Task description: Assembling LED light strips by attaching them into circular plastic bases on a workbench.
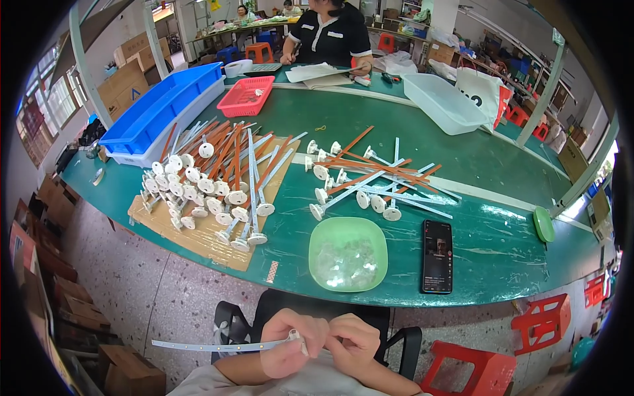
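My left hand (288, 333) is closed on a white round cap (298, 343) at the end of a pale LED strip (211, 346), which sticks out to the left in front of the table edge. The fingers of my right hand (353, 338) are pinched together close beside the cap; whatever sits between them is hidden. Just beyond my hands, a green bowl (349, 226) holds many small clear pieces. Finished-looking strips with white round caps (198, 181) lie heaped at the left, some pale and some orange-brown. A smaller, looser pile of capped strips (376, 185) lies to the right.
Cardboard (205, 245) lies under the left heap. Behind it stand a blue tray (165, 92) and a pink basket (228, 108). A phone (437, 257) lies right of the bowl. A clear bin (442, 109) stands farther back. Across the table a person (330, 36) handles papers.
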The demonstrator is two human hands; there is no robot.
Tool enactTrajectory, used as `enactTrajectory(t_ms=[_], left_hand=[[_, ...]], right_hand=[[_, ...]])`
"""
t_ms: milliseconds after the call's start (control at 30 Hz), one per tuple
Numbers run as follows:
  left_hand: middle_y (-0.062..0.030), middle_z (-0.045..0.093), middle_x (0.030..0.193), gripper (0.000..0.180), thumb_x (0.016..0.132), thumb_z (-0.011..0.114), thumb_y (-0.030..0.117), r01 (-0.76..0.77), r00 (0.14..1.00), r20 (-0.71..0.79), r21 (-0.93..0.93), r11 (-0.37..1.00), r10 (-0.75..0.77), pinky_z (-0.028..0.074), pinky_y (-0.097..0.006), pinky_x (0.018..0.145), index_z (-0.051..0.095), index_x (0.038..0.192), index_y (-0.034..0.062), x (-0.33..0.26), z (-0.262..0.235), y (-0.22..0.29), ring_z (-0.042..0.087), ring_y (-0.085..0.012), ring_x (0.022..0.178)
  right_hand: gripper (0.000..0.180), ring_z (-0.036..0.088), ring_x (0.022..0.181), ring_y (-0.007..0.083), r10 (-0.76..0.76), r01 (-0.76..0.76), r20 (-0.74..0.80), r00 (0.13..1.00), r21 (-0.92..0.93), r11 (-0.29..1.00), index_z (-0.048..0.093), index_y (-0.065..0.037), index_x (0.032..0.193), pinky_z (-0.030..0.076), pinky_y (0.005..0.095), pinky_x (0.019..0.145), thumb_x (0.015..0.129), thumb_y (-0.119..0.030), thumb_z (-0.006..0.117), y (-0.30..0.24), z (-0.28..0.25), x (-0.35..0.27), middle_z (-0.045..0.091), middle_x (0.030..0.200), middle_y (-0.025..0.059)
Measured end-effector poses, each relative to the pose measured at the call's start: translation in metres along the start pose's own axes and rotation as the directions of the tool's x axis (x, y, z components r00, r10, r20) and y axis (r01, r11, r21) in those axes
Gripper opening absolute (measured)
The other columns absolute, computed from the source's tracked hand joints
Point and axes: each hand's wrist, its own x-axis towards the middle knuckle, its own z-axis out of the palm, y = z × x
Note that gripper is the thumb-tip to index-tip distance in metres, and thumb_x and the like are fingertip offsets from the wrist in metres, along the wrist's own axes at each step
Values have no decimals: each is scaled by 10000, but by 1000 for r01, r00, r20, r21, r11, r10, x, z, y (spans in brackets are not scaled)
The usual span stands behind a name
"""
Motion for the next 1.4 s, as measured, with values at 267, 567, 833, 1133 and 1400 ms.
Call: enactTrajectory(t_ms=[267,567,833,1133,1400], left_hand=[[-110,586,783,137,983,526,162,54,999,6,-91,994,-54,353,-345,683,505,1024,33,2,-3,1,471,-180,712],[-117,567,776,129,980,513,147,45,999,-12,-60,997,-46,352,-330,670,506,1027,27,2,-3,4,456,-184,704],[-119,552,769,135,972,519,142,56,998,-25,-72,996,-58,346,-321,648,507,1034,23,0,-5,3,449,-183,686],[-119,545,759,133,972,503,133,57,998,-24,-85,995,-59,344,-325,652,508,1045,21,0,-6,1,444,-178,674],[-120,558,760,132,970,493,125,50,998,-25,-83,995,-52,344,-326,655,507,1043,17,0,-9,-2,454,-174,668]], right_hand=[[164,666,643,243,-148,154,44,988,-195,969,704,0,801,534,290,593,667,49,785,1,-6,6,684,739,106],[164,661,637,220,-82,84,21,996,-143,986,700,4,810,522,279,559,683,48,794,2,0,7,685,737,108],[192,646,643,208,-123,127,38,992,-115,985,694,22,834,511,271,546,682,62,804,4,-1,7,678,754,112],[201,631,652,212,-142,143,29,990,-76,987,688,29,837,496,281,554,675,95,786,7,-2,5,663,758,108],[200,628,657,217,-146,149,31,989,-80,986,684,32,837,497,284,556,674,98,780,8,-2,5,658,764,113]])
